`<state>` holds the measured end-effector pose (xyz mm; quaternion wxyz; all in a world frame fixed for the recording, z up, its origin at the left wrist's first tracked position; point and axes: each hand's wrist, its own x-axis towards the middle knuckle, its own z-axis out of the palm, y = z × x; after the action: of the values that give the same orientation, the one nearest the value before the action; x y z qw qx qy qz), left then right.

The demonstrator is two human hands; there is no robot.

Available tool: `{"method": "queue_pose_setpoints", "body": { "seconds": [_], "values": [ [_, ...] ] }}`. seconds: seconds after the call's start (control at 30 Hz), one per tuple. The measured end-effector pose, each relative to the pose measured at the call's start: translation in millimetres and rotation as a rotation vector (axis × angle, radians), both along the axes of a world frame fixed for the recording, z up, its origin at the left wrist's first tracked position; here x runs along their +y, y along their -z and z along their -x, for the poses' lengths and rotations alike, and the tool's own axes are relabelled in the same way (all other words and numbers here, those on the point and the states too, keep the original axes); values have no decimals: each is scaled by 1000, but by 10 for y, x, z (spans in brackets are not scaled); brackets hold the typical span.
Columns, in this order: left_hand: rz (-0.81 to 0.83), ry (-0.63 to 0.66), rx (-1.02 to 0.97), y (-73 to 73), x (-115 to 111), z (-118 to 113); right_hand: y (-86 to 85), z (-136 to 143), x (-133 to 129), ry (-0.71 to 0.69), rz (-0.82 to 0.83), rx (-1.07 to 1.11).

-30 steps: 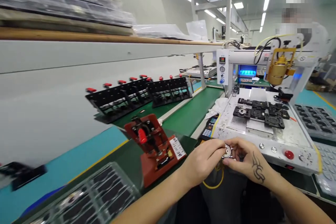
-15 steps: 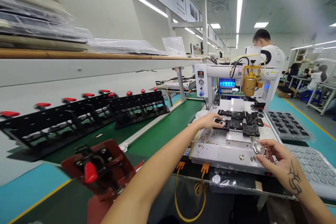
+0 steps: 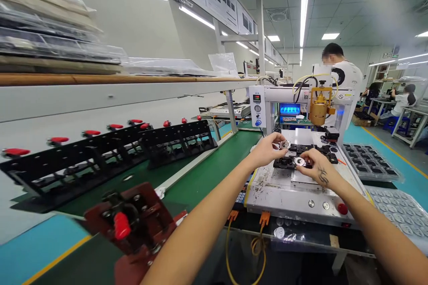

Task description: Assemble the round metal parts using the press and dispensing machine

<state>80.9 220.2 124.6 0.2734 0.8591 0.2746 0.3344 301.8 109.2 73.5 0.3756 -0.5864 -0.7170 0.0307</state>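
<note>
My left hand (image 3: 267, 149) holds a small round metal part (image 3: 285, 144) between thumb and fingertips, just above the left end of the black fixture (image 3: 284, 163). Pinched in my right hand (image 3: 316, 167) is another round silver part (image 3: 299, 161), over the front of the same fixture. The fixture lies on the white metal bed (image 3: 274, 191) of a bench machine. Behind it hangs the machine's brass-coloured head (image 3: 319, 109). My right hand hides part of the fixture.
To the right are a tray of black parts (image 3: 369, 160) and a clear tray of round pieces (image 3: 399, 209). A red clamp jig (image 3: 147, 227) stands front left, beside a green belt (image 3: 207, 169). A person (image 3: 349, 75) is behind the machine.
My left hand has lifted off the fixture with a round part. My right hand has moved left and up from the machine's front edge to the fixture, still holding its part.
</note>
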Motion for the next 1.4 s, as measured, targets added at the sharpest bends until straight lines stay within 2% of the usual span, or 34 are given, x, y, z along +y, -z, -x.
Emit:
{"method": "queue_pose_setpoints", "body": {
  "seconds": [0.13,0.27,0.43,0.53,0.67,0.77,0.83,0.9,0.93,0.97,1.03,1.1,1.17,1.23,1.33,1.4],
  "values": [
    [-26,11,-131,-129,-366,169,-9,136,627,3,144,-137],
    [-59,-37,-107,-162,-637,479,33,164,922,-18,230,-190],
    [-43,-113,-68,-99,-855,884,57,130,953,-33,273,-272],
    [-24,-143,-63,-45,-907,1000,59,143,969,-11,264,-315],
    [20,-137,-128,2,-958,902,26,223,974,27,237,-337],
    [85,-102,-172,100,-1054,756,10,154,740,77,168,-316],
    [106,-110,-175,241,-1147,723,66,-38,379,120,40,-247],
    [96,-150,-161,437,-1235,762,208,-320,-134,178,-189,-113],
    [86,-173,-151,546,-1269,797,311,-472,-423,255,-260,-63],
    [77,-190,-141,657,-1295,833,430,-619,-712,358,-298,-32],
    [80,-197,-124,867,-1325,870,699,-870,-1222,541,-269,-14],
    [110,-168,-102,1055,-1343,826,964,-1040,-1558,644,-234,-6],
    [168,-99,-51,1243,-1365,702,1172,-1120,-1702,695,-229,-2],
    [241,4,22,1466,-1405,540,1284,-1099,-1719,718,-257,-7],
    [302,144,109,1868,-1507,342,1295,-865,-1690,697,-343,-6],
    [293,202,134,2117,-1595,288,1271,-583,-1693,608,-368,46]
  ]
}}
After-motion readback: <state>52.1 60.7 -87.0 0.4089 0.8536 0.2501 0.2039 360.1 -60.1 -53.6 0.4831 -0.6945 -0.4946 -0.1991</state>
